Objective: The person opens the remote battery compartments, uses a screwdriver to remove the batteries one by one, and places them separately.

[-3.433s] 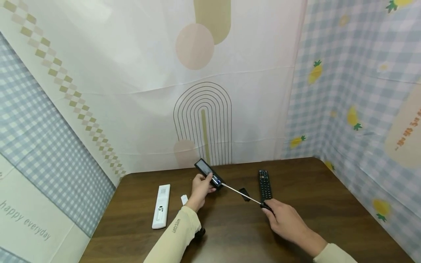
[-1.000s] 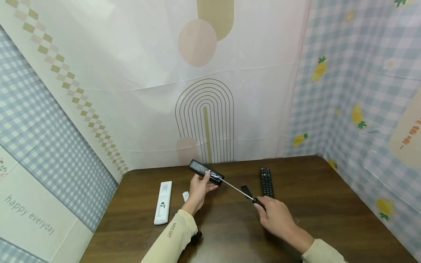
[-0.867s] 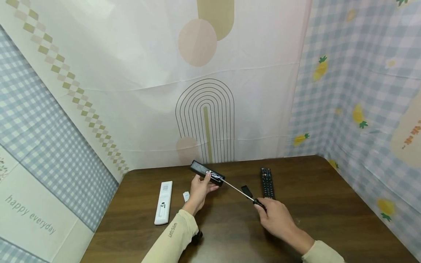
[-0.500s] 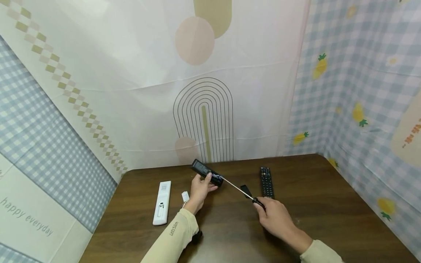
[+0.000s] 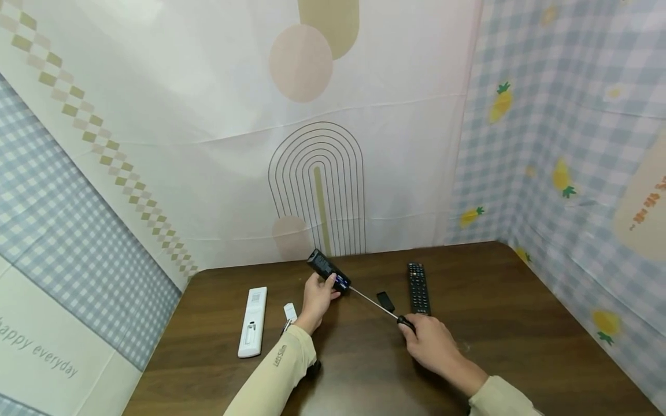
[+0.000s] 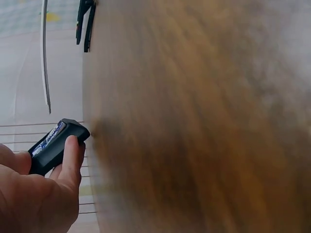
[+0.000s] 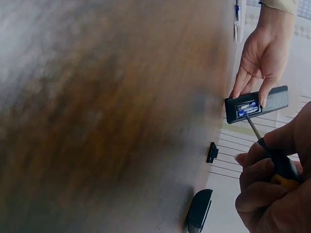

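My left hand [image 5: 315, 300] holds a black remote control [image 5: 322, 264] tilted above the table, thumb on its back. The battery compartment is uncovered, and blue-and-silver batteries [image 7: 249, 107] lie inside it. My right hand [image 5: 432, 345] grips a screwdriver by its black-and-yellow handle [image 7: 284, 167]. Its long thin shaft [image 5: 373, 301] points left to the lower end of the remote. In the right wrist view the tip overlaps the batteries, while the left wrist view shows the shaft's end [image 6: 48, 104] just off the remote's end. The palm hides part of the handle.
A second black remote [image 5: 418, 289] lies by my right hand, with a small black battery cover [image 5: 385, 301] left of it. Left of my left hand are a white remote [image 5: 252, 322], back up with its compartment uncovered, and a white cover [image 5: 290, 312]. Fabric hangs behind the table [image 5: 359, 370].
The held remote lies flatter about a second ago and now slants more steeply, its back turned darker. The screwdriver has shifted slightly left with it. Both hands keep their holds, and the view has drifted a little.
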A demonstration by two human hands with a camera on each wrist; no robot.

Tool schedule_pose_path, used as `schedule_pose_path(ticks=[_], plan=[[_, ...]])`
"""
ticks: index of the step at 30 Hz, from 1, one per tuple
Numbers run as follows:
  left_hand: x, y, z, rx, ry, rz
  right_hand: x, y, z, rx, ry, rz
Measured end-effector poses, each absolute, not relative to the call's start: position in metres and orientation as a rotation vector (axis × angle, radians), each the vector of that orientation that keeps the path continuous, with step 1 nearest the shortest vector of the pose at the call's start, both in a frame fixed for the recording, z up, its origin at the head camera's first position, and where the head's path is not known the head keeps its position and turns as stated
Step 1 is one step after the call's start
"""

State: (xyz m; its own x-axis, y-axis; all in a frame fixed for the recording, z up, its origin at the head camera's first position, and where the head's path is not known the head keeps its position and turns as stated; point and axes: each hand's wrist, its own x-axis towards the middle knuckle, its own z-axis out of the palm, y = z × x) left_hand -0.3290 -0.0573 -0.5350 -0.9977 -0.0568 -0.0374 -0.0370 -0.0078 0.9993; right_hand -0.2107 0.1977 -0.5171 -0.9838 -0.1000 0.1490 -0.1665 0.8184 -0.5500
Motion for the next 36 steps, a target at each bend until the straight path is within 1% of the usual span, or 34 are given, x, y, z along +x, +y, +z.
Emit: schedule_pose_path(ticks=[7, 15, 28, 36], plan=[[-0.3300, -0.0559, -0.5363, 0.098, -2.215, -2.219, -0.2136, 0.1960, -0.5187, 0.194, -2.918, 0.894], [-0.3250, -0.0525, -0.5347, 0.050, -2.235, -2.212, -0.2126, 0.1922, -0.5197, 0.234, -2.886, 0.895], [-0.3260, -0.0519, -0.5321, -0.019, -2.285, -2.116, -0.2096, 0.1923, -0.5181, 0.214, -2.879, 0.914], [-0.3238, -0.0527, -0.5293, 0.000, -2.280, -2.099, -0.2084, 0.1952, -0.5193, 0.203, -2.895, 0.928]])
